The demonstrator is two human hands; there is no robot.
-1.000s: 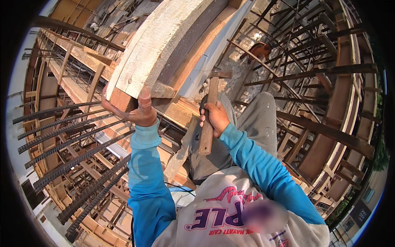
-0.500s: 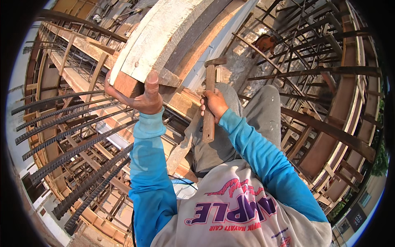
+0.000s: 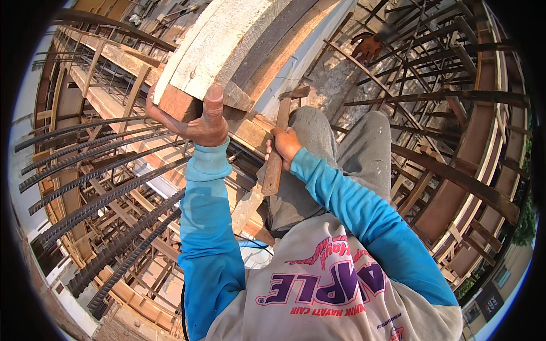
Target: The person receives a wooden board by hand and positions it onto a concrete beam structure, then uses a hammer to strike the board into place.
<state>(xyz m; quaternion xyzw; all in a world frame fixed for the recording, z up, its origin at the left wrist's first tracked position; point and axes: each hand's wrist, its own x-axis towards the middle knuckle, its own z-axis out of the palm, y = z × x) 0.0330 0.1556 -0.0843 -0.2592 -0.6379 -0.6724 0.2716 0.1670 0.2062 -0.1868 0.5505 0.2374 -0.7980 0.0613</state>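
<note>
My left hand [image 3: 207, 128] grips the near end of a thick, pale wooden beam [image 3: 222, 51] built of several boards. Its thumb points up against the end face, while the fingers reach round the left lower corner, partly hidden. In front of my knees, my right hand [image 3: 286, 149] is closed around the wooden handle of a hammer [image 3: 274, 170]. The hammer's head is up, near the beam's right side but apart from it, and the handle's butt hangs below my fist.
Several ribbed steel bars [image 3: 114, 204] stick out on the left, close to my left forearm. Timber formwork [image 3: 108, 113] runs behind them. A lattice of wooden props and planks [image 3: 455, 193] fills the right side. Another person [image 3: 368, 46] is lower down at the upper right.
My right hand and the hammer have shifted a little left, with the handle now tilted more. My left hand keeps its hold on the beam. The person below has moved slightly.
</note>
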